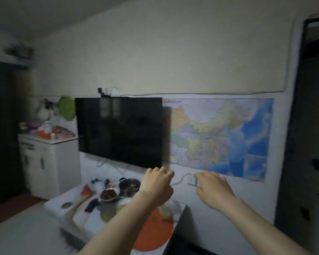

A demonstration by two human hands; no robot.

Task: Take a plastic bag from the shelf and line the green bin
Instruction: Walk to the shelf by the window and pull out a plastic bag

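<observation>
Still at the start: my left hand (157, 186) and right hand (213, 189) loosely open, empty; bag, bin unseen, perhaps off-frame—next, find the shelf.

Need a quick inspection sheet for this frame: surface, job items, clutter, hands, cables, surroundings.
Surface: white table below the TV, crowded.
Job's things: nothing seen; no green bin, plastic bag or shelf identifiable in this blurred view.
Clutter: metal pot, bowl of dark food, watermelon slice, orange round item on the table.
Hands: left hand and right hand both empty, fingers loosely spread, raised ahead of the wall.
Cables: thin wire along the wall above the map; white cord running to a wall socket.
Surroundings: dark TV, wall map, white cabinet with items on top, dark doorway at right.
</observation>
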